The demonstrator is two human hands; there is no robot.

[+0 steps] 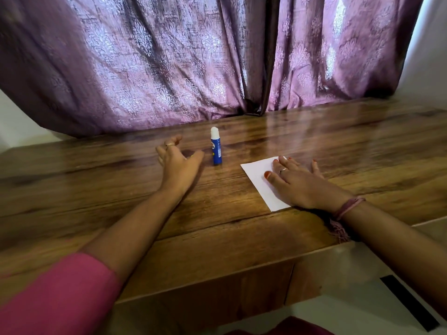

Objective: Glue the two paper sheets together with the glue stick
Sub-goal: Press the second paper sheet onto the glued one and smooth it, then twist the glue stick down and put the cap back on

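A blue glue stick [216, 149] stands upright on the wooden table [145, 213], uncapped, with its white glue tip showing. My left hand [177, 160] hovers just left of it, fingers spread and holding nothing. White paper [262, 183] lies flat to the right of the glue stick; I cannot tell whether it is one sheet or two stacked. My right hand [300, 182] rests palm down on the paper with fingers spread, covering its right part.
A purple patterned curtain [193, 64] hangs along the table's far edge. The table's near edge runs diagonally from lower left to the right. A white surface with a dark slot [408, 303] lies below at lower right.
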